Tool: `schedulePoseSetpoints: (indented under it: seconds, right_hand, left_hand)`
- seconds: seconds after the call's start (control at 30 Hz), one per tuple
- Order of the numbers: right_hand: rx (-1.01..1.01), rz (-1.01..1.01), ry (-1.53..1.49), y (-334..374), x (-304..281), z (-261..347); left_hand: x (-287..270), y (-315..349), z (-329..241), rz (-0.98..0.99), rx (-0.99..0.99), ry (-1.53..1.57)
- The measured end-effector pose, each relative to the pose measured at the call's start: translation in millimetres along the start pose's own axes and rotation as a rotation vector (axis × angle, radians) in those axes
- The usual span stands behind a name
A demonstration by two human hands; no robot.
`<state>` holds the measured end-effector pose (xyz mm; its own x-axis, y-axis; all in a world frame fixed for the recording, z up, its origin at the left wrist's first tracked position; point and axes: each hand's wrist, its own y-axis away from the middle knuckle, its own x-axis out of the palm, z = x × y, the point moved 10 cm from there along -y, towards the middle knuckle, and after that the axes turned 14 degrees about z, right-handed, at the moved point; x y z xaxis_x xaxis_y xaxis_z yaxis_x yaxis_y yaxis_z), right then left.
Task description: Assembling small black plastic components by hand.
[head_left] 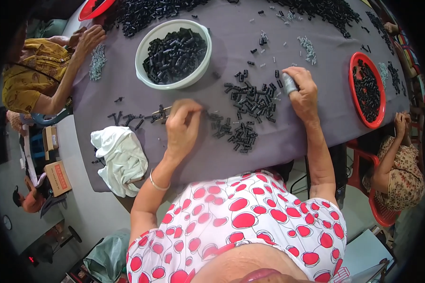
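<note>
My left hand (182,127) is slightly blurred over the table, its fingers curled together; what they hold, if anything, cannot be made out. Beside it, a thin wooden stick (161,112) lies near loose black plastic pieces (130,120). To the right, my right hand (304,96) rests at the edge of a spread pile of small black plastic pieces (254,100). Grey tape (289,83) wraps one of its digits, and the fingers bend inward, hiding whatever is between them. A smaller cluster of black pieces (243,137) lies between my hands, closer to me.
A white bowl (140,61) full of black pieces stands beyond my left hand. A crumpled white cloth (120,158) lies at the near left. Small silvery parts (308,49) are scattered farther off. A red tray (381,115) sits at right. Other people work at both sides.
</note>
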<state>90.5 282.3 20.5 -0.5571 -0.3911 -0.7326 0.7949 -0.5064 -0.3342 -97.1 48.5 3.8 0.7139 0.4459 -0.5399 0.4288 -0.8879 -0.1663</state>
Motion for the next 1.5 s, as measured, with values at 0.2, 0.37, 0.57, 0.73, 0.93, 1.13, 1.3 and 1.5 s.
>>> schedulePoseSetpoints:
  seconds: [0.2, 0.37, 0.57, 0.73, 0.93, 1.13, 1.3, 1.5]
  right_hand:
    - [0.054, -0.033, -0.028, 6.5, 0.9, -4.1]
    - [0.043, -0.021, 0.0, 9.3, -3.6, 2.2]
    - [0.02, 0.069, 0.005, -10.6, 4.6, 6.9]
    - [-0.072, 0.15, 0.074, -43.4, 21.5, 20.2]
    - [-0.117, 0.268, 0.134, -63.8, 48.1, 28.8]
    - [-0.178, 0.276, 0.397, -73.3, 63.4, 36.2]
    - [-0.162, 0.158, 0.14, -43.4, 37.9, 69.9]
    - [-0.283, 0.159, 0.073, 21.2, 32.9, 132.4]
  left_hand:
    - [40.4, -38.9, -7.3, 0.126, 0.075, 0.204]
    - [28.2, -36.2, -23.1, 0.025, 0.171, 0.051]
    - [18.9, -20.6, -26.6, 0.0, 0.156, -0.048]
    - [19.7, -25.3, -27.5, -0.036, 0.151, -0.019]
    - [23.7, -15.9, -12.5, -0.038, 0.092, 0.082]
    - [23.3, -17.9, -9.5, -0.031, 0.08, 0.11]
    - [22.5, -14.1, -6.7, -0.036, 0.049, 0.302]
    - [72.4, 1.3, -13.1, 0.354, -0.289, 0.882]
